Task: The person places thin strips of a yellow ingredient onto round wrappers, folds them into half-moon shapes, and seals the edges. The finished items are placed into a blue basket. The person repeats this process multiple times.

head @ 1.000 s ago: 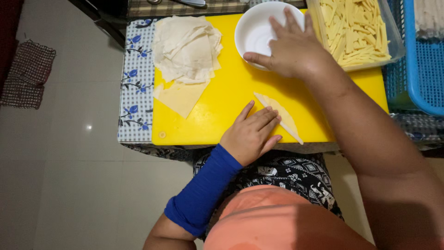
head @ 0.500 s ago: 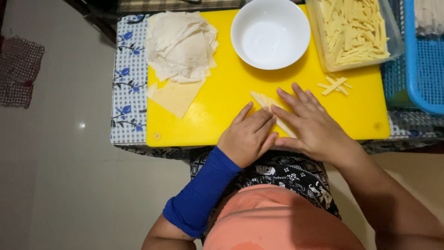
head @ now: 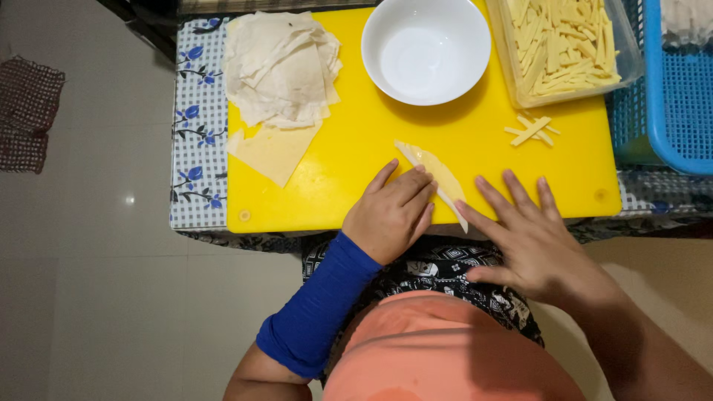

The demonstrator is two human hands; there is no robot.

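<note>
Wrapper (head: 434,172) on yellow board (head: 475,141); checked tablecloth (head: 194,134), pale tiled floor (head: 96,297).

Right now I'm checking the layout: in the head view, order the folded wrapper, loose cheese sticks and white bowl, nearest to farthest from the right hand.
1. Folded wrapper, just left of the right hand.
2. Loose cheese sticks, straight beyond it.
3. White bowl, farther back, leftward.

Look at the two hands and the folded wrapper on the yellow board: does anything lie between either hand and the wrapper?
Nothing visible does. The left hand rests on the folded wrapper; the right hand lies beside its near end.
</note>
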